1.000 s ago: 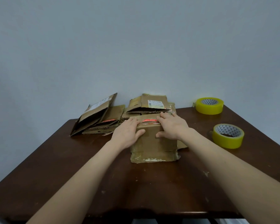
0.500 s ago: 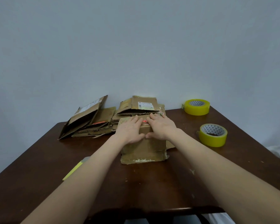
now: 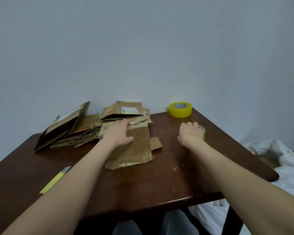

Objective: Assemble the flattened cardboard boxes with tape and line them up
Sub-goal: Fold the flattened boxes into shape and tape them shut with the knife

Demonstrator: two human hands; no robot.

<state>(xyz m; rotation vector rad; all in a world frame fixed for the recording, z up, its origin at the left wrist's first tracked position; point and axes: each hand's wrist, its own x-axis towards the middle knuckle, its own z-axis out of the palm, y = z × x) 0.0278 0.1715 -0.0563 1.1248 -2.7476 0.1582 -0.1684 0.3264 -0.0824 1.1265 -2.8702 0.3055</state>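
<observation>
Now left hand (image 3: 118, 133) presses flat on the folded box (image 3: 137, 150), right hand (image 3: 191, 133) curls over the near tape roll (image 3: 203, 132); white label (image 3: 129, 109) on flattened boxes (image 3: 85, 123) unreadable.

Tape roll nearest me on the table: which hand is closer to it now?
Right. The right hand is on top of that tape roll, fingers curled over it. The left hand lies flat on the cardboard box, off to the roll's left.

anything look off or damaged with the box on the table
The box under the left hand has a loose flap sticking out sideways at its right, and its near bottom edge is ragged, with torn tape scraps. The right hand grips a tape roll.
</observation>
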